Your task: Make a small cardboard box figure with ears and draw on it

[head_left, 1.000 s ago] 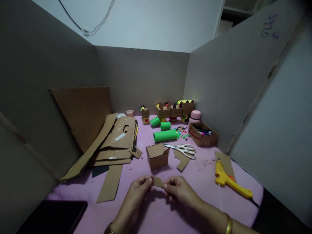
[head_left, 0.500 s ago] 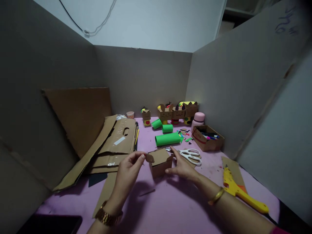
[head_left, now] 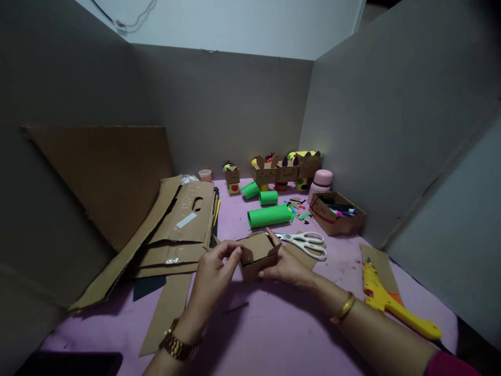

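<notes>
On a pink table (head_left: 274,334), the left hand (head_left: 217,269) pinches a small cardboard piece (head_left: 247,255) between thumb and fingertip, at the near left edge of a cardboard box (head_left: 258,244); the right hand (head_left: 288,266) has just closed round the box's right side — thumb in front, finger behind; this looks like fitting — whether the piece is stuck, I cannot tell.

My right hand (head_left: 288,267) no longer pinches the small cardboard piece (head_left: 247,256); it now grips the right side of the cardboard box (head_left: 256,243). My left hand (head_left: 214,272) alone now holds the piece, up at the box's left edge. A thin dark sliver (head_left: 237,308) now shows on the table (head_left: 282,326).
</notes>
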A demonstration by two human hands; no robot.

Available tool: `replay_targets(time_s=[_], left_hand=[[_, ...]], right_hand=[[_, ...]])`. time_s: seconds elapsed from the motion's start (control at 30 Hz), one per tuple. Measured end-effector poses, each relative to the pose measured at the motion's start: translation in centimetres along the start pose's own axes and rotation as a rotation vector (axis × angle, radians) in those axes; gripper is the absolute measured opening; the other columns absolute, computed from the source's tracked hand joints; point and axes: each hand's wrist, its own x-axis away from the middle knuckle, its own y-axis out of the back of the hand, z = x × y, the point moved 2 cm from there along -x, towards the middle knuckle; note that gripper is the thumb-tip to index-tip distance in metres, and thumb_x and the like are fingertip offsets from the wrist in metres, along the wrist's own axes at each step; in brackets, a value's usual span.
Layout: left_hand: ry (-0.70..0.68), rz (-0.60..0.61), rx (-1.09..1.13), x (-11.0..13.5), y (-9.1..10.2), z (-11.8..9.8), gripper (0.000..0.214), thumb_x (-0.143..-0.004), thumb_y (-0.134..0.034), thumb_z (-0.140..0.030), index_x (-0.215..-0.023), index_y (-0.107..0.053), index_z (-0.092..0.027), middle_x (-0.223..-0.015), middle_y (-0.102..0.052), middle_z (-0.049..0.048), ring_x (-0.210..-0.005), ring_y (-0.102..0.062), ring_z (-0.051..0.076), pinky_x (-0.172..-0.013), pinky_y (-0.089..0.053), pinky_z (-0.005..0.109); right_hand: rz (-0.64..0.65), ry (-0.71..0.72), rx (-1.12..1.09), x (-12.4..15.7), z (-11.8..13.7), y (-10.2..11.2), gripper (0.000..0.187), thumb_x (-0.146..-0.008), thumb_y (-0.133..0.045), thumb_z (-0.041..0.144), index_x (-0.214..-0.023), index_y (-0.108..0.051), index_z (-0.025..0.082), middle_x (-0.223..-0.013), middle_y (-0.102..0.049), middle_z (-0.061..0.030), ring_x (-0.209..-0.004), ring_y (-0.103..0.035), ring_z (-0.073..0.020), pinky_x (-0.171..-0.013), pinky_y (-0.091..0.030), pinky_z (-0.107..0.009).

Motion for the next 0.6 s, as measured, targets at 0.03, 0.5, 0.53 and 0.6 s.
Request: replay_targets(time_s=[0.03,0.5,0.53,0.6], left_hand=[[-0.002,-0.006,-0.01,0.02,0.0,-0.08,0.02,-0.084,-0.054,-0.031,-0.077,-0.068,-0.019,-0.076,-0.072,0.0027,-0.075,-0.065,0.02,-0.072,-0.047,0.03],[0.018,-0.008,-0.01,0.73,-0.27,0.34,0.019,-0.086,-0.055,-0.032,-0.084,-0.069,-0.02,-0.082,-0.075,0.0034,-0.08,-0.068,0.02,-0.075,-0.048,0.029],[0.015,-0.013,-0.01,0.76,-0.33,0.37,0.018,-0.086,-0.055,-0.032,-0.085,-0.069,-0.02,-0.081,-0.075,0.0035,-0.08,-0.068,0.02,-0.075,-0.048,0.029],[0.012,-0.027,-0.01,0.8,-0.45,0.43,0.017,-0.085,-0.056,-0.031,-0.085,-0.069,-0.02,-0.082,-0.075,0.0036,-0.081,-0.068,0.02,-0.075,-0.048,0.029]], right_hand=[[-0.008,-0.011,0.024,0.06,0.03,0.04,0.132,-0.05,-0.082,0.015,-0.151,0.003,0.022,-0.106,-0.065,-0.0073,-0.079,-0.06,-0.0203,-0.063,-0.048,-0.029],[-0.045,0.024,0.021,-0.12,-0.49,0.35,0.125,-0.05,-0.085,0.013,-0.151,-0.012,0.027,-0.097,-0.066,-0.0033,-0.083,-0.063,-0.0214,-0.071,-0.051,-0.032],[-0.042,0.023,0.013,-0.14,-0.54,0.35,0.125,-0.05,-0.086,0.013,-0.151,-0.012,0.027,-0.098,-0.066,-0.0034,-0.083,-0.063,-0.0211,-0.071,-0.051,-0.032],[-0.039,0.01,0.003,-0.2,-0.67,0.35,0.126,-0.051,-0.086,0.014,-0.151,-0.011,0.026,-0.098,-0.066,-0.0037,-0.082,-0.064,-0.0208,-0.07,-0.052,-0.032]])
